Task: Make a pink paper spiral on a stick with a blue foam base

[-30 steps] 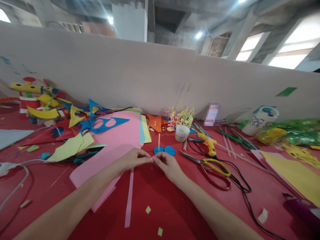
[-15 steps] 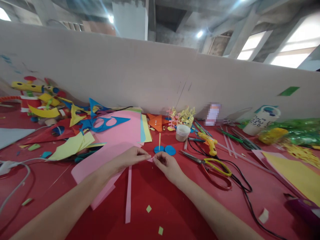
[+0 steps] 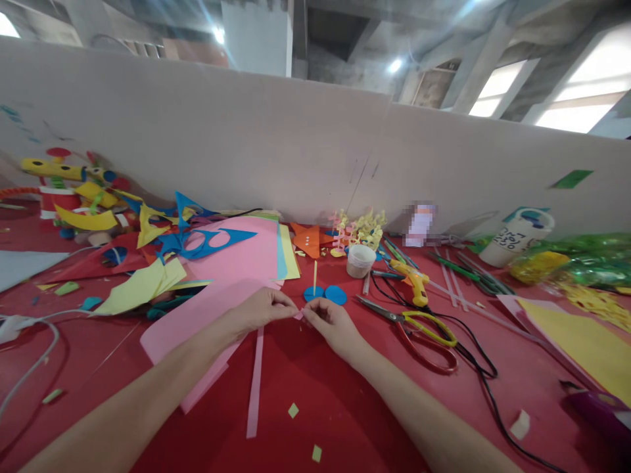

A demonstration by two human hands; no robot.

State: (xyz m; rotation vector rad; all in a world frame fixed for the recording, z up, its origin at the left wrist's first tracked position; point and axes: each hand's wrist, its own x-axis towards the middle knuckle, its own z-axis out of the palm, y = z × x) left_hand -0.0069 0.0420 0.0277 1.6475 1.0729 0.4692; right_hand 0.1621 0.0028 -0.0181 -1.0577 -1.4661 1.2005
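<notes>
Pink scrap [image 3: 299, 315] shifted slightly; tiny, perhaps folded.

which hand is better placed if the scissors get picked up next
Probably the right hand: the scissors lie on its side, closer to it than to the left hand. Both hands hold a small pink piece, so the right would likely need to release it first.

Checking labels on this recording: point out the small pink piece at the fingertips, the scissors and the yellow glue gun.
Small pink piece [image 3: 299, 315], head view: its exposed surface.
Scissors [image 3: 397, 318], head view: the pivot.
Yellow glue gun [image 3: 415, 281], head view: middle of its body.
</notes>
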